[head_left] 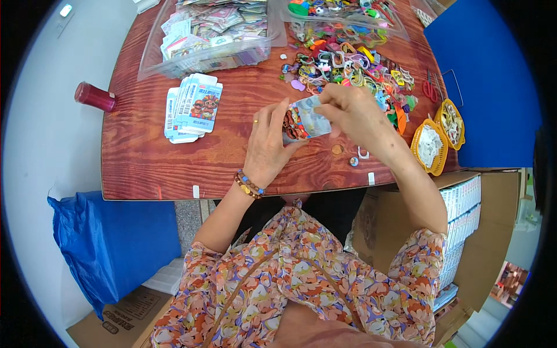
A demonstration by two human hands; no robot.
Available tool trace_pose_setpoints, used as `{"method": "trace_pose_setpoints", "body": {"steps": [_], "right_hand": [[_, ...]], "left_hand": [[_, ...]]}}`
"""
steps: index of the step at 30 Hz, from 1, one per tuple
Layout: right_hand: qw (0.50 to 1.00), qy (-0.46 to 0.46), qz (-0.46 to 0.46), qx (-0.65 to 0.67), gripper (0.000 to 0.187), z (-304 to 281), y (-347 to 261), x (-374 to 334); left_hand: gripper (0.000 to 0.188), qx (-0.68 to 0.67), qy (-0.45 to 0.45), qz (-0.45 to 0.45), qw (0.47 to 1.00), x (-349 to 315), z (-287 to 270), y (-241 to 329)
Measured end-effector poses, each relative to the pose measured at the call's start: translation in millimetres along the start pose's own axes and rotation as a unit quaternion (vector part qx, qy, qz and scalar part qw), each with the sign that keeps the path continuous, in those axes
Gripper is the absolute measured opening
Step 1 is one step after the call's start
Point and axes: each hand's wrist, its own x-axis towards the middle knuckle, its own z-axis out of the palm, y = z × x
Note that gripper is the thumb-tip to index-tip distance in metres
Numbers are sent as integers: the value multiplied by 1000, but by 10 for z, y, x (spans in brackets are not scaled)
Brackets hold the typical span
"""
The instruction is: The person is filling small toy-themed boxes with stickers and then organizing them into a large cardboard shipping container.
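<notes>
Over the middle of the table, my left hand (268, 134) grips the left side of a small printed packet (309, 118), thumb below and fingers above. The packet has a colourful cartoon picture on one part and a pale blue-silver part. At its right end my right hand (352, 113) pinches with thumb and forefinger; the fingertips are partly hidden, so whether something else is between them does not show. Left of my left hand lies a fanned stack of light blue printed cartons (197, 108), seemingly flat. A small round trinket (353, 162) and a white clip (363, 153) lie below my right hand.
A heap of colourful trinkets and cords (348, 66) spreads beyond my hands. Behind stand a clear bin of printed packets (156, 55) and a clear bin of trinkets (342, 20). Yellow baskets (430, 166) and red scissors (429, 90) sit right; a dark red cylinder (95, 97) is left.
</notes>
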Motion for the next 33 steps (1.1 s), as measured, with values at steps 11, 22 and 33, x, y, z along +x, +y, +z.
{"method": "trace_pose_setpoints", "body": {"steps": [11, 22, 33], "right_hand": [[982, 100, -69, -146, 20, -347, 274, -289], [965, 27, 84, -247, 24, 160, 972, -1037], [969, 163, 114, -145, 19, 284, 1335, -1234]], "left_hand": [[84, -10, -25, -25, 999, -17, 52, -45], [82, -86, -53, -73, 992, -146, 66, -84], [83, -84, -77, -65, 991, -205, 79, -90]]}}
